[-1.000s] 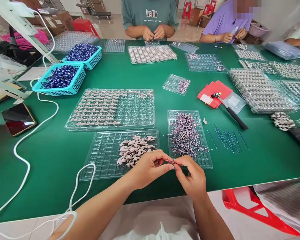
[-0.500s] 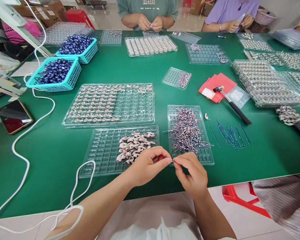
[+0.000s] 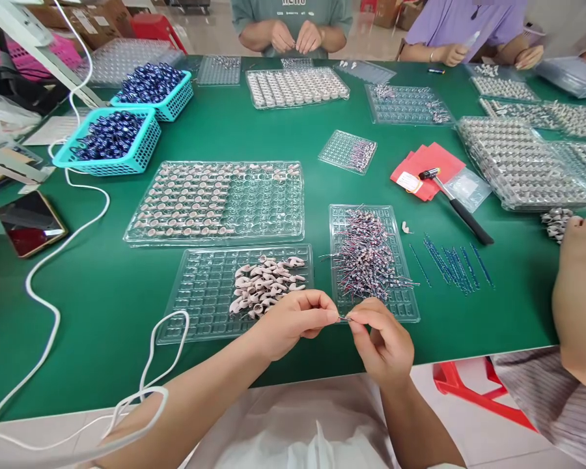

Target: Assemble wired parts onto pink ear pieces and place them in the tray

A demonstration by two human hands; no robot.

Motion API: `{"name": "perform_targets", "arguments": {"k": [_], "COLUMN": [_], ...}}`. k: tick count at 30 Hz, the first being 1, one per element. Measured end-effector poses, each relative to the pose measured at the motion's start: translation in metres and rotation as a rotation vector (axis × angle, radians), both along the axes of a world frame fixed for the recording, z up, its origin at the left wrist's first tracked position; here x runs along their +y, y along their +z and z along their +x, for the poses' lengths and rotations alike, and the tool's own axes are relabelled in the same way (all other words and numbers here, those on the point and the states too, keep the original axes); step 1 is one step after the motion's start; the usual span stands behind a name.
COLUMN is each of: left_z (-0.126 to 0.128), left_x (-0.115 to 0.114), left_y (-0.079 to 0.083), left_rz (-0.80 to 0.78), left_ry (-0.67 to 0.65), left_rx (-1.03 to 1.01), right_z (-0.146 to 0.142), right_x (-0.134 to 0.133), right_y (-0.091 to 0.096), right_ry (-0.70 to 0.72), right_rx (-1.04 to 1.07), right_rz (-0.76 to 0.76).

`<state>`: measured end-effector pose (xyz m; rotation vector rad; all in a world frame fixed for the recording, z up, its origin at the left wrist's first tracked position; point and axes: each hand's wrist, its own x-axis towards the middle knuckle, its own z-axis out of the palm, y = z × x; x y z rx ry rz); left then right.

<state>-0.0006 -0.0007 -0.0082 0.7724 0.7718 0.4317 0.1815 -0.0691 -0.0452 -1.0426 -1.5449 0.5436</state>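
Note:
My left hand [image 3: 295,322] pinches one end of a thin wire piece [image 3: 344,318] between thumb and fingertips. At the other end, the fingertips of my right hand [image 3: 383,342] are closed on it. The piece is very small, and most of it is hidden by the fingers. Beyond my right hand lies a clear tray [image 3: 405,303] with a heap of thin wired parts [image 3: 366,251]. Behind my left hand, another clear tray [image 3: 200,286] bears a pile of pale pink earbud-like shells [image 3: 261,283].
A larger tray [image 3: 264,215] of pale shells lies farther back. Blue baskets [image 3: 141,153] hold shiny dark-blue pieces. A hammer [image 3: 469,220], blue strips [image 3: 449,264] and a phone [image 3: 32,223] lie around. A white cable [image 3: 57,312] loops at left. A neighbour's arm [image 3: 581,306] reaches in at right.
My hands have drawn slightly apart, my right hand moving right, so more wire shows between them. A neighbour's arm has come in at the right edge. Across the table, a co-worker's hands have separated.

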Motion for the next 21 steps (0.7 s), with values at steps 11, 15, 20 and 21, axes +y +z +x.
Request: {"name": "perform_targets", "arguments": {"k": [11, 15, 20, 21], "left_z": [0.0021, 0.0024, 0.0026, 0.0026], "left_x": [-0.0047, -0.0059, -0.0067, -0.0068], "left_y": [0.0008, 0.0004, 0.0003, 0.0001], "left_rz": [0.014, 0.046, 0.082, 0.080], "left_ry": [0.003, 0.002, 0.006, 0.004], "left_rx": [-0.143, -0.145, -0.117, -0.110], "right_z": [0.0013, 0.0018, 0.0012, 0.0011], "right_x": [-0.0012, -0.0015, -0.0018, -0.0018], "right_y": [0.0004, 0.0008, 0.0015, 0.0014], "right_ry": [0.024, 0.040, 0.035, 0.031], "right_rx": [0.155, 0.190, 0.192, 0.189], "right_rz": [-0.094, -0.104, -0.119, -0.126]}}
